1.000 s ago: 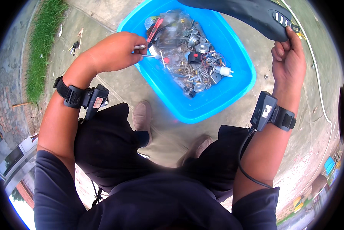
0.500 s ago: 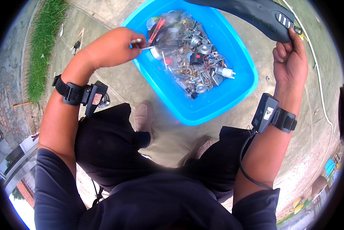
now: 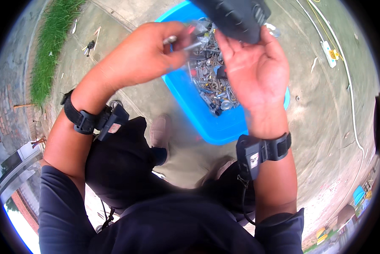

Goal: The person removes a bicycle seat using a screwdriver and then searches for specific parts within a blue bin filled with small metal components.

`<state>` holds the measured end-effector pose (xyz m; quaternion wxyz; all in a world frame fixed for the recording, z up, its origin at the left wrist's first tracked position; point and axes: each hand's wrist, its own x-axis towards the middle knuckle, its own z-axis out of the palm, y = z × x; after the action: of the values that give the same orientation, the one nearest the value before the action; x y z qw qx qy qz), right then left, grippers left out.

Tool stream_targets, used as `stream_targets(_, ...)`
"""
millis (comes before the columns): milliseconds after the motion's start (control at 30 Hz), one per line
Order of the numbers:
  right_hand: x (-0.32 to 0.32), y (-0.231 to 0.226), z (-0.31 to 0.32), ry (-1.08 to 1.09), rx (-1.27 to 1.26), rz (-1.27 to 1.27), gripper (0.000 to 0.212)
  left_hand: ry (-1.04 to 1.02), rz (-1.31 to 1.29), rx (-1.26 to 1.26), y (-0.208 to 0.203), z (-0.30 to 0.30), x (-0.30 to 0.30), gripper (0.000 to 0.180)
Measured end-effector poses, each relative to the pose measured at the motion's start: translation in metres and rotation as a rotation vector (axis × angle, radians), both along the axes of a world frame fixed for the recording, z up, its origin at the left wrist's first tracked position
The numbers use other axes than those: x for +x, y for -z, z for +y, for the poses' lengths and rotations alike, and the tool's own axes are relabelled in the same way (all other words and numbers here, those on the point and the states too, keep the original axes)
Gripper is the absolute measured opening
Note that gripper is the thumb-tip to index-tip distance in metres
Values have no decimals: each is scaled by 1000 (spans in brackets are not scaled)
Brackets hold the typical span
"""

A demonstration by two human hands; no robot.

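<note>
Head view: fingers of my left hand (image 3: 143, 55) curl round a slim metal rod (image 3: 193, 45); my right hand (image 3: 258, 74) is at the near end of a black plastic part (image 3: 236, 20), fingertips hidden, grip unclear. I'd support that end firmly. Beneath, a blue tub (image 3: 223, 134) of loose hardware (image 3: 207, 78) sits on concrete ground (image 3: 321, 110), grass (image 3: 50, 55) to the left.

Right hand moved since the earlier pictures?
Yes, leftward: the right hand was right of the blue tub; now it overlaps the tub's right side in view.
</note>
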<state>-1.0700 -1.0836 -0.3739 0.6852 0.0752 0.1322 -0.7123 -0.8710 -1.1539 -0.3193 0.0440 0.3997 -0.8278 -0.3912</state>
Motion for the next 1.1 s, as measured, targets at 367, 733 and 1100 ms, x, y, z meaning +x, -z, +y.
stream_targets(367,31,0,-1,-111,-56,-59,42,-283,260,93,11,16,-19,23)
stream_targets(733,47,8,-2,-181,-163,-56,41,-192,340,3,24,12,-9,28)
stream_targets(1100,-46,4,-17,36,-195,656,34,-245,-289,-63,3,-58,109,18)
